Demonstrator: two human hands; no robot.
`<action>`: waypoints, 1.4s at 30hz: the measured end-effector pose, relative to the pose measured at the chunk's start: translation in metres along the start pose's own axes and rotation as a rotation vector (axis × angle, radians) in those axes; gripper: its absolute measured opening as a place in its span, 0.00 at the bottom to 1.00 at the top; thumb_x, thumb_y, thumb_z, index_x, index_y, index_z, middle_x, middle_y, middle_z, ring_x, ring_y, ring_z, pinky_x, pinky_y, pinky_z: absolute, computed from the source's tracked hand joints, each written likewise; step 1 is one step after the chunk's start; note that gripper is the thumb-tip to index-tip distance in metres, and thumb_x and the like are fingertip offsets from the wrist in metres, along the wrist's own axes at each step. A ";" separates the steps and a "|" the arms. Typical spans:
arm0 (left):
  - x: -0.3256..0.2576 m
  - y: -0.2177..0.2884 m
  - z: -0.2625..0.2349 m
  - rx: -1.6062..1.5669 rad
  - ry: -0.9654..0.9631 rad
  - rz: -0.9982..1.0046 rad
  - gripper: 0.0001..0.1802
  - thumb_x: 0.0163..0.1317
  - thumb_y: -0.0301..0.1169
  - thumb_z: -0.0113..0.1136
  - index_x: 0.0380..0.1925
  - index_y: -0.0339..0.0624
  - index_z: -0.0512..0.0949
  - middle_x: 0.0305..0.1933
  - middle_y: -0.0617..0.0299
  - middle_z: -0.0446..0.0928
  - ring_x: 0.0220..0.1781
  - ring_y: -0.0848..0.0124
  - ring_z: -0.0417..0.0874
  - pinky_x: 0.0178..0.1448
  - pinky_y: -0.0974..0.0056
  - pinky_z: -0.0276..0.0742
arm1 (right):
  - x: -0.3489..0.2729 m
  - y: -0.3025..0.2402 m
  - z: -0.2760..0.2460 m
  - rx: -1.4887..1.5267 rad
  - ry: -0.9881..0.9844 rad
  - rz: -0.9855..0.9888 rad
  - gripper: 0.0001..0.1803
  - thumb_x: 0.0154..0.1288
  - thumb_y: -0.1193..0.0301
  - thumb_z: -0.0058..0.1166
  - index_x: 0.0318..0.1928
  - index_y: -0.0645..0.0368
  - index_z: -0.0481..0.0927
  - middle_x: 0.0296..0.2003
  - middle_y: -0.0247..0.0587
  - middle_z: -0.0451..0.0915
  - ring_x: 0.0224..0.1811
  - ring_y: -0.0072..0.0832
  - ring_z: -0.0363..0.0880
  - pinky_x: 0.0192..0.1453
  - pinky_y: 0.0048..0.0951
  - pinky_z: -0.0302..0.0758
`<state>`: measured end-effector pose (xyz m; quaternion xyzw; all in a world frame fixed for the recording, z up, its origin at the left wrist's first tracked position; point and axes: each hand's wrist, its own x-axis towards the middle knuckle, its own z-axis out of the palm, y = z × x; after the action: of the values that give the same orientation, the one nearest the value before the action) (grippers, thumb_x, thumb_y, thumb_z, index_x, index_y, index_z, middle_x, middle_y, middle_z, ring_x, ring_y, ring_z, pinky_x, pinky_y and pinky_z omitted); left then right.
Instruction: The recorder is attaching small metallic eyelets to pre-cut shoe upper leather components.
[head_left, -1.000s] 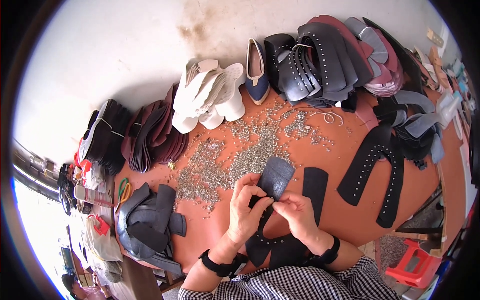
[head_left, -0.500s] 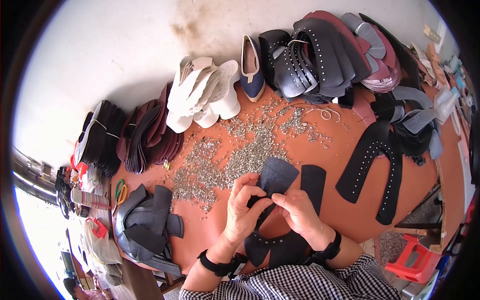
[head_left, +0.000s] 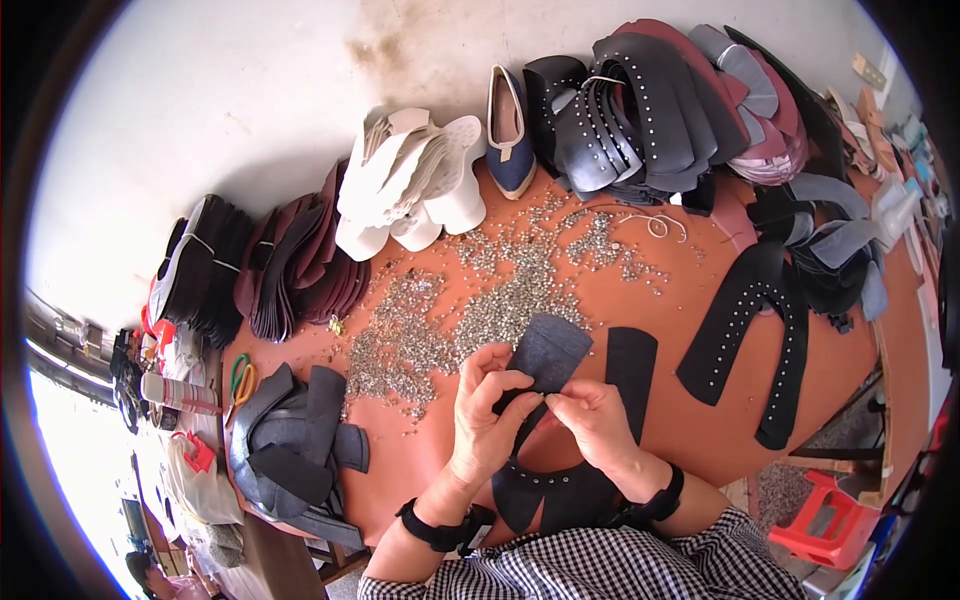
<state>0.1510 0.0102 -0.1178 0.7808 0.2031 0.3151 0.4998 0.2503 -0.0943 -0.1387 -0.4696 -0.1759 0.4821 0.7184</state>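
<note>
Head view: hands (head_left: 488, 425) (head_left: 602, 430) pinched close on dark piece (head_left: 552, 352), partly hidden; tiny item between fingertips (head_left: 526, 404)? Cannot tell.

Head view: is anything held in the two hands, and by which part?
A black U-shaped piece, by its raised left arm: the left hand grips this arm's side; the right hand pinches at its lower edge.

The held strip (head_left: 548, 352) is slate grey, the studded piece (head_left: 725, 330) black with rows of silvery dots, the tabletop (head_left: 690, 440) orange-brown, the shoe (head_left: 514, 175) navy edged in beige, the stool (head_left: 833, 528) red, the shirt (head_left: 590, 565) checked black and white
</note>
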 end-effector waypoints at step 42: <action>0.003 -0.010 -0.003 0.215 -0.086 0.074 0.10 0.44 0.17 0.60 0.27 0.38 0.73 0.48 0.51 0.67 0.44 0.63 0.72 0.45 0.65 0.69 | -0.005 -0.009 0.005 -0.398 0.059 -0.141 0.06 0.59 0.76 0.51 0.27 0.66 0.74 0.18 0.30 0.72 0.18 0.10 0.64 0.20 0.17 0.61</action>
<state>0.1514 0.0181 -0.1248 0.8498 0.1849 0.2758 0.4095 0.2491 -0.0964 -0.1275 -0.6027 -0.2793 0.3723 0.6482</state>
